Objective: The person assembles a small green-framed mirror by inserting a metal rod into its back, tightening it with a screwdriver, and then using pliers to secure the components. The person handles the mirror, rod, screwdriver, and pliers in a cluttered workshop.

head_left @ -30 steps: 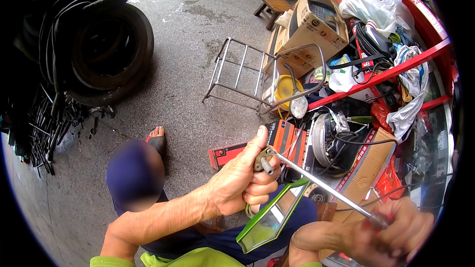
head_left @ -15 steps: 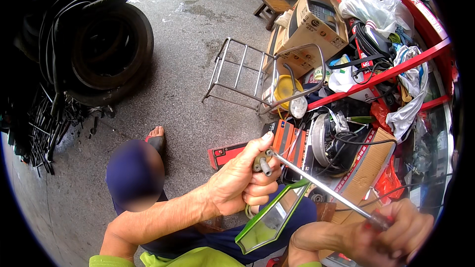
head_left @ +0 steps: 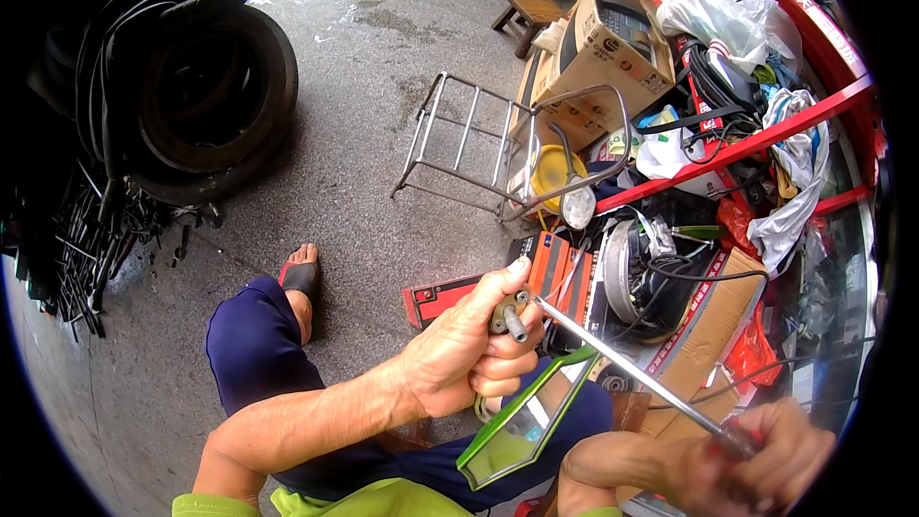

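A grey tubular-metal rack (head_left: 466, 126) lies well beyond the angular, green-framed mirror (head_left: 525, 426). Right of that mirror, your right hand (head_left: 766, 455) grips a red-handled screwdriver (head_left: 627, 363) with a long silver shaft. Just beyond the mirror, your left hand (head_left: 459, 345) clasps a small dull-metal fitting (head_left: 507, 316), the screwdriver's tip just beside it.

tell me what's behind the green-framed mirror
Navy trousers show around the green-framed mirror; whatever lies directly behind its panel is covered and can't be seen.
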`<state>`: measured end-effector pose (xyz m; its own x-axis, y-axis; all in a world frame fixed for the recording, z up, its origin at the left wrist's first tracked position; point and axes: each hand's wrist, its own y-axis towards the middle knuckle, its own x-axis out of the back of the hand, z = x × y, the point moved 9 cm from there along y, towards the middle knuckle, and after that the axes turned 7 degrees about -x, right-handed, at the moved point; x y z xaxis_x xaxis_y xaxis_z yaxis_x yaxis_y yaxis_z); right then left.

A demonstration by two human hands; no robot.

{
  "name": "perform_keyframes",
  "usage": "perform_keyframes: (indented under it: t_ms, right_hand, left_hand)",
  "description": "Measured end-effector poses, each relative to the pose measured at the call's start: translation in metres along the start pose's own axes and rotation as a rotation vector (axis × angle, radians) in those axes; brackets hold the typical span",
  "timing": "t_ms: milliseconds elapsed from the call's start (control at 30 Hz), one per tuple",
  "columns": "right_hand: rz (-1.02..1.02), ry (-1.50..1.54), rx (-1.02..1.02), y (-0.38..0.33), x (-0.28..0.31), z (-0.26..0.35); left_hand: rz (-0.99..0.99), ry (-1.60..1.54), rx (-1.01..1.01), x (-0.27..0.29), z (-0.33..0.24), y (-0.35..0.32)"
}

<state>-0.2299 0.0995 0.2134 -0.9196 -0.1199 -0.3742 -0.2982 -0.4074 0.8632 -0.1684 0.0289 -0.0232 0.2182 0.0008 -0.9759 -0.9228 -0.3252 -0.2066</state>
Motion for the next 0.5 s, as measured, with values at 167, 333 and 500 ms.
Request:
perform_keyframes:
  t_ms: [167, 333, 500]
  right_hand:
    - [-0.016, 0.013, -0.009, -0.0004, -0.0028, -0.0047]
    - [0.009, -0.002, -0.065, 0.0007, -0.0048, -0.0069]
    - [0.012, -0.021, -0.061, -0.0006, -0.0036, -0.0056]
  left_hand:
    - [-0.029, 0.002, -0.002, 0.0016, 0.0003, -0.0001]
    - [0.003, 0.005, -0.003, 0.0008, -0.0001, -0.0006]
    - [0.004, 0.023, -0.007, -0.0002, 0.0001, -0.0007]
